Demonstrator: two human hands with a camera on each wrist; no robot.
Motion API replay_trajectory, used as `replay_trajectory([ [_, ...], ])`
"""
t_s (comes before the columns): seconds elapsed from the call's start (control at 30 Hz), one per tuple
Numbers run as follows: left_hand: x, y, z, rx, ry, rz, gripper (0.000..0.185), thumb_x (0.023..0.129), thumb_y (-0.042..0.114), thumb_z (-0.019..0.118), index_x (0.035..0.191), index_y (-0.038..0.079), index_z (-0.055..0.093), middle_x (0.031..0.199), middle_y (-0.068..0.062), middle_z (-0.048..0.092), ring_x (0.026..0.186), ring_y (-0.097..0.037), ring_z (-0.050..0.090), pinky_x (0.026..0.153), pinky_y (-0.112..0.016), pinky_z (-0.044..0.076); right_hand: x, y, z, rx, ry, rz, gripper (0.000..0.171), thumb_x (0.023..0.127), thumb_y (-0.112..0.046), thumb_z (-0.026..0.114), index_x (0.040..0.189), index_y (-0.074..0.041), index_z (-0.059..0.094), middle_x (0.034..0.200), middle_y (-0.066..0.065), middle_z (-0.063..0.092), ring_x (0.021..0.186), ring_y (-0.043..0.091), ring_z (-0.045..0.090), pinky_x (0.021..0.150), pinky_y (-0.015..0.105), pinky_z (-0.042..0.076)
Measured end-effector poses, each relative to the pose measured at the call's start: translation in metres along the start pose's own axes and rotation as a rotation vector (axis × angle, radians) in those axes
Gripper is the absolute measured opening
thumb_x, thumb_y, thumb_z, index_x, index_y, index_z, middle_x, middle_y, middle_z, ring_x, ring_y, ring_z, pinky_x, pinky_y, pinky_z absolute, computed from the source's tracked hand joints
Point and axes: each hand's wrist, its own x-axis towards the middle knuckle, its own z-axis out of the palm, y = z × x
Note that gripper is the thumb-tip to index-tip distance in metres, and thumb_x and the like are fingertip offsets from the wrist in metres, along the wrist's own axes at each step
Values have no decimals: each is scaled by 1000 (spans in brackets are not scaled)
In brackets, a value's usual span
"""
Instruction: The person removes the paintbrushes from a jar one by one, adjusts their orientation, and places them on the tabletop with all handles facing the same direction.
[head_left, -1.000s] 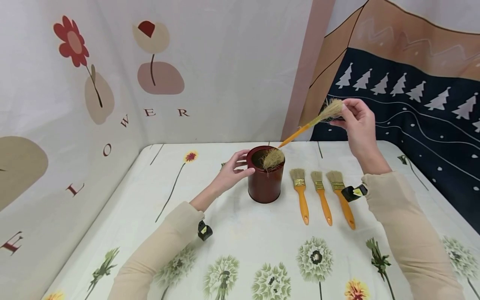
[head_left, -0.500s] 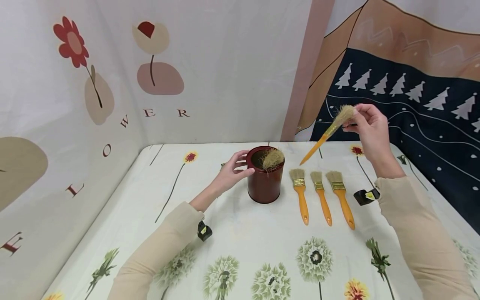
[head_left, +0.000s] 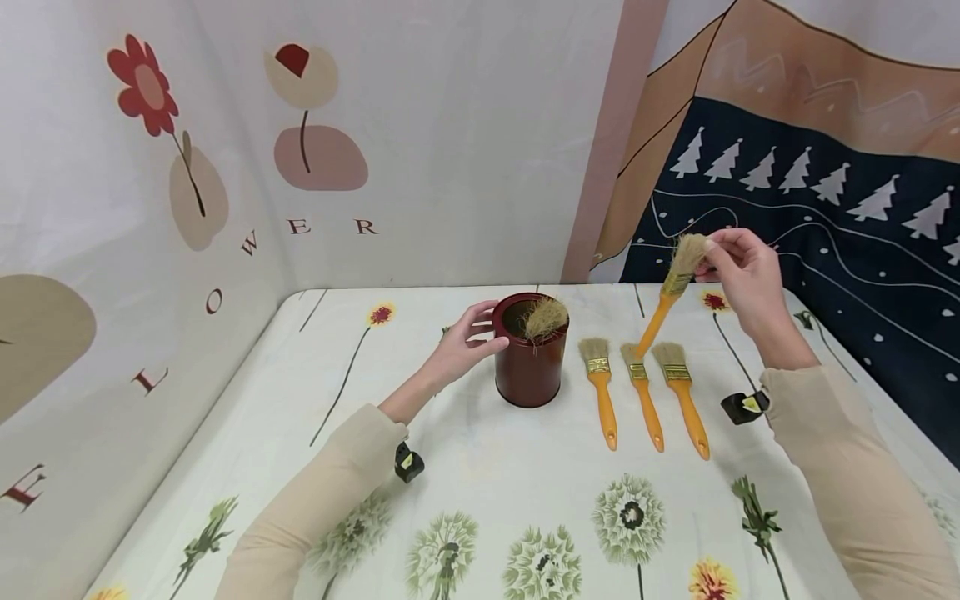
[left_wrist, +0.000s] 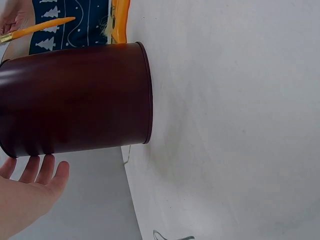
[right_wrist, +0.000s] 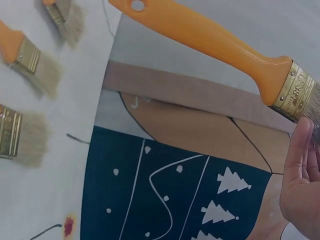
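My left hand (head_left: pixel 467 342) rests its fingertips and thumb against the left side of a dark red can (head_left: pixel 527 375), near the rim. Inside that can stands a paintbrush, bristles (head_left: pixel 546 319) up at the right of the opening, its handle hidden. Up at the right, my right hand (head_left: pixel 738 271) pinches another paintbrush (head_left: pixel 673 279) by its bristles. This brush hangs tilted, orange handle pointing down and left, its end overlapping the middle one of three brushes lying on the table. The right wrist view shows its brass ferrule (right_wrist: pixel 296 92) close to the fingertips.
Right of the can, the left brush (head_left: pixel 603 400), middle brush (head_left: pixel 647 408) and right brush (head_left: pixel 687 408) lie in a row, bristles away from me. A flower-printed cloth (head_left: pixel 465 467) covers the table. Printed curtains (head_left: pixel 450 125) stand behind and at the left.
My right hand has moved right and down with the paintbrush, its handle swinging from above the can to over the lying brushes. My left hand and the can have stayed put.
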Motion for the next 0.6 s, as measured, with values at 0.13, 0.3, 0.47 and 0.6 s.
replay_trajectory([
  [0.13,5,-16,-1,10,11,19,61,83,22,62,135,11,32,128,-12,40,114,-24,41,90,-34,40,-1,3,-3,-63,-1,5,8,90,-19,51,94,-14,54,84,-3,55,65,7,53,59,13,47],
  [0.3,7,-19,-1,5,16,11,60,83,21,63,134,14,33,127,-9,40,113,-22,42,89,-33,40,-3,8,-8,-98,0,8,8,90,-19,51,95,-14,53,83,-4,55,63,7,51,58,12,46],
  [0.47,1,-3,0,-2,1,0,60,84,15,61,135,7,30,128,-14,39,115,-27,41,90,-35,39,-4,11,-15,-116,-3,7,7,90,-18,50,96,-15,53,82,-4,54,62,7,50,58,11,46],
  [0.6,-2,3,0,6,-4,1,59,85,13,59,135,4,29,128,-16,38,115,-28,40,90,-34,39,-4,13,-21,-134,-8,9,8,90,-17,50,97,-14,53,83,-6,54,62,7,49,58,11,45],
])
